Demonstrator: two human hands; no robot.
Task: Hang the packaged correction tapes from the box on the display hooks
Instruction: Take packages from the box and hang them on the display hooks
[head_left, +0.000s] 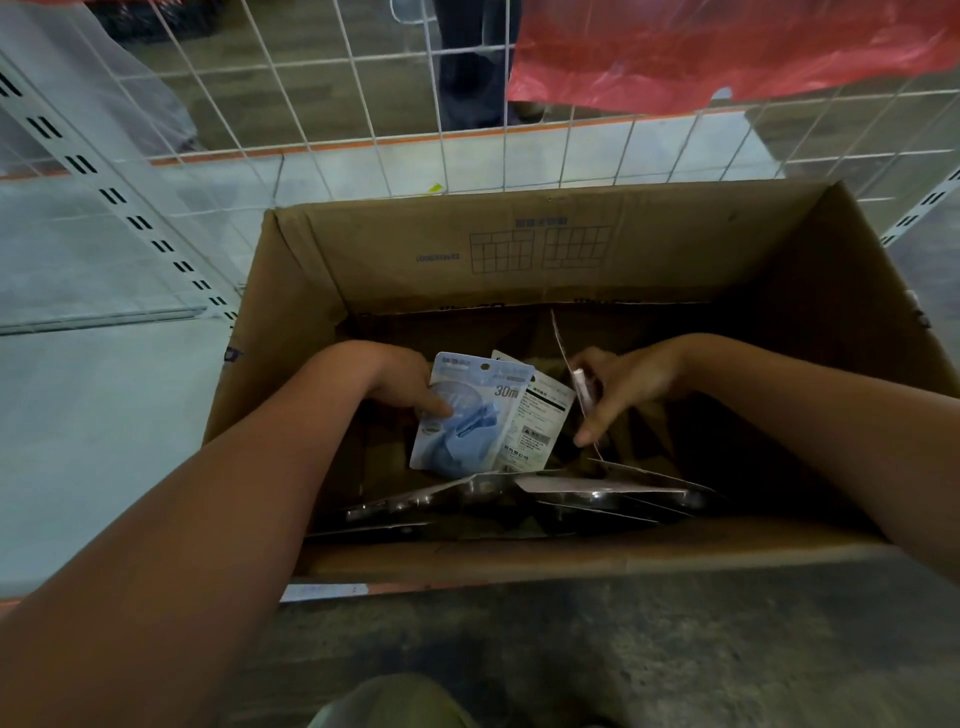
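Packaged correction tapes on pale blue blister cards (470, 415), marked 30m, stand fanned in my left hand (410, 387), thumb pressed on the front one, down inside the open brown cardboard box (545, 249). My right hand (618, 389) pinches another card (582, 387) edge-on just beside them. More packs (571, 493) lie flat in the shadowed box bottom nearer me than both hands. Beyond the box rises a white wire grid panel (363, 104), with a red plastic bag (727, 47) hanging past my right hand.

Correction tape packs (470, 415) in box (519, 249); wire grid (363, 104) behind.
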